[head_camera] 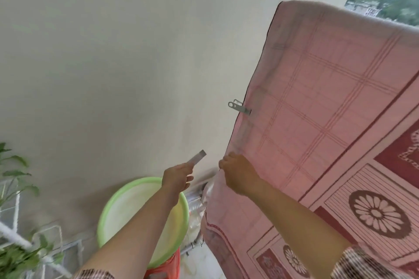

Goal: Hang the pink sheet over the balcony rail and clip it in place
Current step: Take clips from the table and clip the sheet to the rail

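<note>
The pink sheet (317, 106), checked with dark red flower panels, hangs draped over the rail on the right; the rail itself is hidden under it. A metal clip (239, 107) is fastened on the sheet's left edge, halfway up. My right hand (235, 171) pinches that same edge lower down. My left hand (178, 176), just left of it, holds a second metal clip (197, 160) pointing up toward the edge, a short gap from the fabric.
A pale wall (124, 52) fills the left and centre. A light green basin (127, 208) sits on an orange stool (167, 267) below my left arm. A white wire rack with green plants (15, 244) stands at lower left. Trees and buildings show at top right.
</note>
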